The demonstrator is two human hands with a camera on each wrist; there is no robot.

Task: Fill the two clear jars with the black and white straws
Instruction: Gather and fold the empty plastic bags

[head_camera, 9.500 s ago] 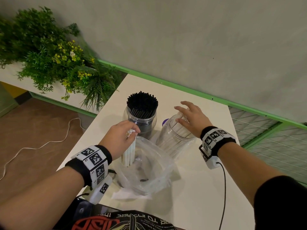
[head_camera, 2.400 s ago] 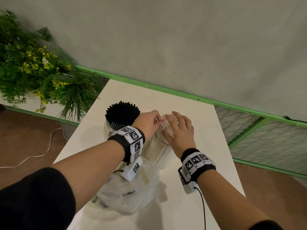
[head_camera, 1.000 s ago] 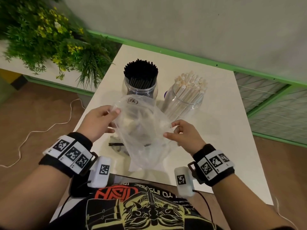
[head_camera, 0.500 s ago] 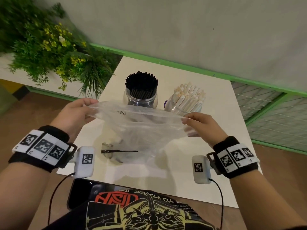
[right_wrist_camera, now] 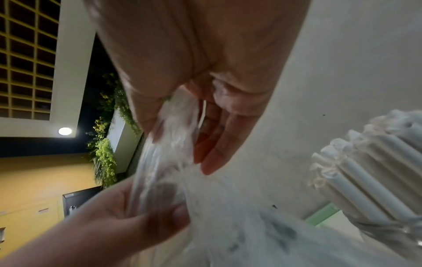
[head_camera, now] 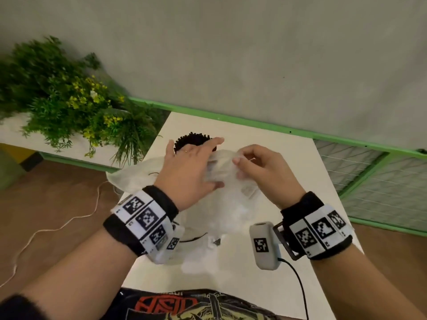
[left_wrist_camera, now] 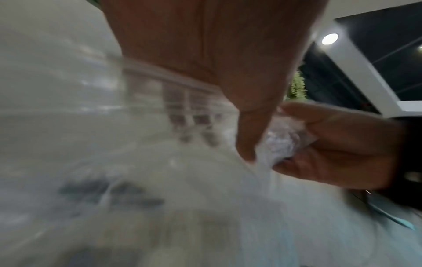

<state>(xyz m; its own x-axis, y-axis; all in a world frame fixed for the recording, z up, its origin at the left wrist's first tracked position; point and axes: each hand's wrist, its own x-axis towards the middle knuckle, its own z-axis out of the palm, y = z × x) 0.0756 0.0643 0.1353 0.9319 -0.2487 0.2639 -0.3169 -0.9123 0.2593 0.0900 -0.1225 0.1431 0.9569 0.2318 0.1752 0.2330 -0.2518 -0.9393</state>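
Note:
Both hands hold a clear, empty-looking plastic bag (head_camera: 231, 204) up over the white table (head_camera: 295, 181). My left hand (head_camera: 208, 166) lies over the bag with its fingers stretched out and its thumb pinching from beneath. Right beside it, my right hand (head_camera: 240, 167) pinches a bunched part of the bag (right_wrist_camera: 175, 126) between thumb and curled fingers. The black straws (head_camera: 188, 139) stand in their jar just behind my left hand. In the head view the bag and hands hide the white straws; the right wrist view shows white straws (right_wrist_camera: 370, 177) packed upright in a clear jar.
A green plant (head_camera: 69, 107) with yellow flowers sits to the left of the table. A green rail (head_camera: 254, 124) runs along the wall behind, with wire mesh (head_camera: 381, 181) to the right. A white cable (head_camera: 57, 227) lies on the brown floor.
Half a second ago the bag was stretched wide between my hands. The hands have since come together and bunched it up in front of the jars.

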